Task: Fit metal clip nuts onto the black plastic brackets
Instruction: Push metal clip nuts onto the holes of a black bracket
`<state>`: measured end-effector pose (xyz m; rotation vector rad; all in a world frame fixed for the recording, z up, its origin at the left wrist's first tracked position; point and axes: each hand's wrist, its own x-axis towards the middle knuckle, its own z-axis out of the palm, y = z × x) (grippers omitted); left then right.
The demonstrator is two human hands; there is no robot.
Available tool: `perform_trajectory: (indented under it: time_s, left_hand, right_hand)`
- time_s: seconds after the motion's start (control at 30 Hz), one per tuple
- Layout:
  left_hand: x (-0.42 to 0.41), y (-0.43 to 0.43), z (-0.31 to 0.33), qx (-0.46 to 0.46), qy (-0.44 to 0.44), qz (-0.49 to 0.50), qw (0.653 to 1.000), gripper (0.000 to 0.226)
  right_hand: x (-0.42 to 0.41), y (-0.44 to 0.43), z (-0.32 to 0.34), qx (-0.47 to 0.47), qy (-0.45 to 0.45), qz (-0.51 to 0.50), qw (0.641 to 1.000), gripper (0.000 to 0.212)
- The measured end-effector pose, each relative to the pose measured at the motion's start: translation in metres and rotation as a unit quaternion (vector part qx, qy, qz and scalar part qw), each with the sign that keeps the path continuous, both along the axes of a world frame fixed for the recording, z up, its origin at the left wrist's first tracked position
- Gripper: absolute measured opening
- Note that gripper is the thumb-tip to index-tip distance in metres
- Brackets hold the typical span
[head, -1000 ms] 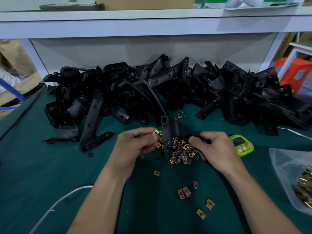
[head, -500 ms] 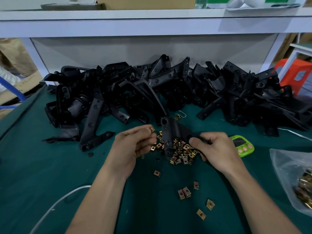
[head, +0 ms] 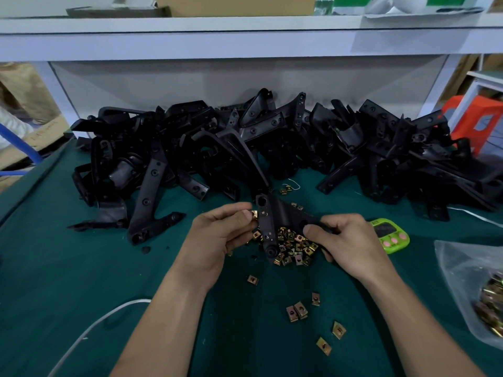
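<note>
My right hand point(head: 345, 240) grips a black plastic bracket point(head: 275, 219) by its right end and holds it just above a heap of brass-coloured clip nuts point(head: 292, 244) on the green table. My left hand point(head: 217, 235) pinches one clip nut point(head: 254, 214) between thumb and forefinger, and the nut touches the left edge of the bracket's upright arm. A big pile of black brackets point(head: 272, 148) lies along the back of the table.
Loose clip nuts point(head: 296, 312) are scattered on the green mat point(head: 68, 281) near me. A clear bag with more nuts point(head: 487, 295) lies at the right edge. Behind my right hand is a green timer point(head: 392, 235), and a white cable point(head: 89, 330) runs at front left.
My left hand, holding a clip nut, drew back a little from the bracket and then moved right again until the nut met the bracket's edge. The right hand has kept the bracket nearly still.
</note>
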<state>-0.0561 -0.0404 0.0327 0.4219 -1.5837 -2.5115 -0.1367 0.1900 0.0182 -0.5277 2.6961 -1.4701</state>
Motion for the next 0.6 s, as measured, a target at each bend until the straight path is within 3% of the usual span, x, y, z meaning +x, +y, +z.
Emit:
perform_trajectory:
  time_s: [0.33, 0.6]
  left_hand:
    - [-0.0007, 0.0021, 0.0008, 0.044, 0.007, -0.012, 0.999, 0.018]
    - [0.0001, 0.0039, -0.0014, -0.002, 0.003, 0.005, 1.000, 0.014]
  right_hand:
    - [-0.0004, 0.0001, 0.0018, 0.002, 0.002, 0.015, 1.000, 0.050]
    - [-0.0011, 0.0004, 0.0023, 0.012, 0.004, 0.032, 0.999, 0.049]
